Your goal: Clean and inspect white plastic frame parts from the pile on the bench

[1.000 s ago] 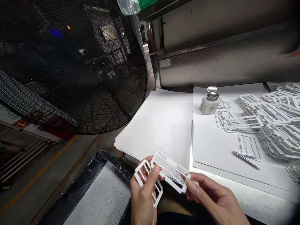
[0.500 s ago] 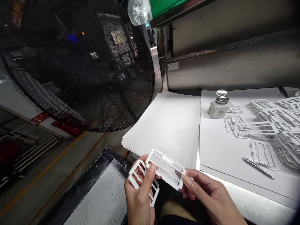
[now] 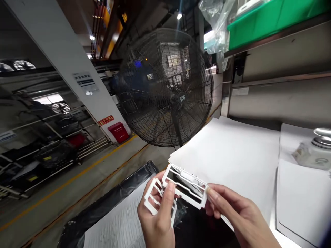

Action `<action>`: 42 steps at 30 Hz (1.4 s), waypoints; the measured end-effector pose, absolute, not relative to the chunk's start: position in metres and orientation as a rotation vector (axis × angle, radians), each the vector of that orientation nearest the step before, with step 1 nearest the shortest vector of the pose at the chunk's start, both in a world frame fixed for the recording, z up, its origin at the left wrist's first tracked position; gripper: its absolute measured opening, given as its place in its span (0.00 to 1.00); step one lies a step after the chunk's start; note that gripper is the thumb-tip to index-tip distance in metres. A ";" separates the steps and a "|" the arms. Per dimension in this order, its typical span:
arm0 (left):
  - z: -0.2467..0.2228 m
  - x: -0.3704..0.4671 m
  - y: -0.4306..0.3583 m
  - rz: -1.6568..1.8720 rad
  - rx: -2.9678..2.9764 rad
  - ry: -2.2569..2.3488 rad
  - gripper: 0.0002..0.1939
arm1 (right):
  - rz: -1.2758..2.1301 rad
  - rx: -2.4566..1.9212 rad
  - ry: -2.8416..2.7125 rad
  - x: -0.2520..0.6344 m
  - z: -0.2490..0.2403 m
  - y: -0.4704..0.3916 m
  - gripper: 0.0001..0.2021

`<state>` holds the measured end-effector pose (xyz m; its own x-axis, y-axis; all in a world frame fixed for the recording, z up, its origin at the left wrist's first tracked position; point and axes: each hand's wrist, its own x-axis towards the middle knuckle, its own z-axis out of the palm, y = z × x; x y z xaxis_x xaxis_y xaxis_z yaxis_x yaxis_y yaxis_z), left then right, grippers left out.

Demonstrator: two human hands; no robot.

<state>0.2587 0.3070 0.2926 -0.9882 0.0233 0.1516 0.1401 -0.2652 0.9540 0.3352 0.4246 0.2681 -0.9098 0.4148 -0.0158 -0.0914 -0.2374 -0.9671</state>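
Observation:
I hold a white plastic frame part [image 3: 184, 186] in front of me at the bottom middle, with both hands on it. My left hand [image 3: 157, 220] pinches its left, ladder-like section, thumb on top. My right hand [image 3: 234, 215] grips its right end between thumb and fingers. The part is tilted, its long window section running down to the right. It hovers above a black-lined box [image 3: 103, 217] holding white sheets of similar parts.
A stack of white paper [image 3: 232, 155] lies on the bench to the right, with a small white dispenser bottle [image 3: 314, 151] beyond it. A large black floor fan [image 3: 168, 89] stands ahead. A green bin [image 3: 271, 17] sits on the shelf above.
The view has swung left and up, so the fan looks farther off and the pile of white parts has left the picture. Both hands keep the same hold on the frame part.

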 end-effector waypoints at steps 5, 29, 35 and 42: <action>0.300 0.257 0.293 -2.436 -0.222 -1.836 0.16 | 2.194 -0.289 -1.744 0.326 0.273 0.414 0.18; 0.300 0.255 0.267 -2.330 -0.089 -1.648 0.21 | 2.406 -0.362 -1.704 0.312 0.285 0.383 0.23; 0.298 0.254 0.265 -2.300 -0.070 -1.627 0.21 | 2.157 -0.255 -1.807 0.307 0.285 0.382 0.22; 0.297 0.253 0.262 -2.288 -0.069 -1.618 0.22 | 2.142 -0.243 -1.850 0.306 0.284 0.379 0.22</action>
<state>0.2531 0.2619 0.2975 -0.9422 -0.2433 0.2304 0.2983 -0.2960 0.9074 0.3064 0.3791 0.2844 -0.9408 0.3322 0.0671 -0.1147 -0.1259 -0.9854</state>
